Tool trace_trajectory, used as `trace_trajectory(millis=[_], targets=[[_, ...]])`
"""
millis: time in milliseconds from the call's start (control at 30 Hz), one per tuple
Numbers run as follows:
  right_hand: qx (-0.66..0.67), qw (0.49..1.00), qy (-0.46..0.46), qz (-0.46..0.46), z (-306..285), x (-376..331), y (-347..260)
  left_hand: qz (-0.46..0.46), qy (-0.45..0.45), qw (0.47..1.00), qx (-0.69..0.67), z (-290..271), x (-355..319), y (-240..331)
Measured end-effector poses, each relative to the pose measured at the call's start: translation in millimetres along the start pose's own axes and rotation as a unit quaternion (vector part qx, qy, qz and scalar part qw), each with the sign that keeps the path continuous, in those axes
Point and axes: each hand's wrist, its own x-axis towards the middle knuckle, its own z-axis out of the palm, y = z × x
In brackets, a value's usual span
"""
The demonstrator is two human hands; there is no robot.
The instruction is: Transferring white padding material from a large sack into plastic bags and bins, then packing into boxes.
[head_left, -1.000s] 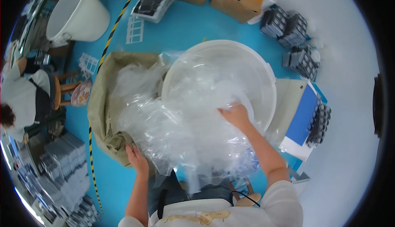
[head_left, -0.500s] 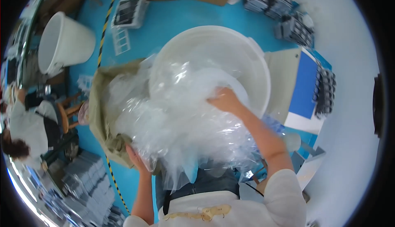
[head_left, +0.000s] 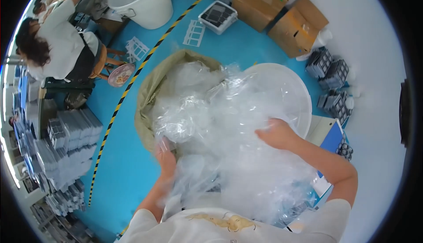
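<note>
A large heap of clear plastic film [head_left: 246, 141] spreads from an olive-green sack [head_left: 143, 102] across to a round white tub [head_left: 304, 93]. It also spills down in front of my body. My right hand [head_left: 278, 135] is on the film near the tub, its fingers curled and closed on it. At the sack's near edge is my left hand [head_left: 165, 157], against the film there. Motion blurs its fingers, so whether it grips anything cannot be made out. The film hides most of the tub's inside and the sack's right side.
A person [head_left: 57, 53] sits on a wooden stool [head_left: 103, 62] at the left. Beyond are a white bucket [head_left: 154, 5], a basket [head_left: 218, 16] and cardboard boxes [head_left: 293, 31]. Stacked grey trays [head_left: 75, 130] stand left; black-and-grey racks [head_left: 335, 73] line the right wall. Striped tape [head_left: 115, 115] crosses the blue floor.
The view has swung, so sack and tub sit farther right. My right hand has drawn the film nearer to me, and more of it covers my front. My left hand stays by the sack.
</note>
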Motion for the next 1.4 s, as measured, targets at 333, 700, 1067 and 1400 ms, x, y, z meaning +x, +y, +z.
trace_trajectory(millis=[333,700,1067,1400], targets=[[-0.332,0.919,-0.101,-0.188,68.5,135.1,-198.7,-0.004,-0.109,0.982,-0.156,-36.1,81.8,-105.6],[-0.548,0.739,-0.337,-0.202,49.8,151.7,-220.3,-0.043,-0.070,0.950,-0.300,-101.6,-38.9,24.3],[-0.576,0.670,-0.417,-0.215,89.4,178.3,-390.7,-0.208,-0.107,0.878,-0.417,-42.2,-3.1,-53.3],[-0.397,0.829,-0.351,-0.179,126.3,180.5,-422.4,-0.045,-0.326,0.905,-0.270,-153.8,-74.7,-12.6]])
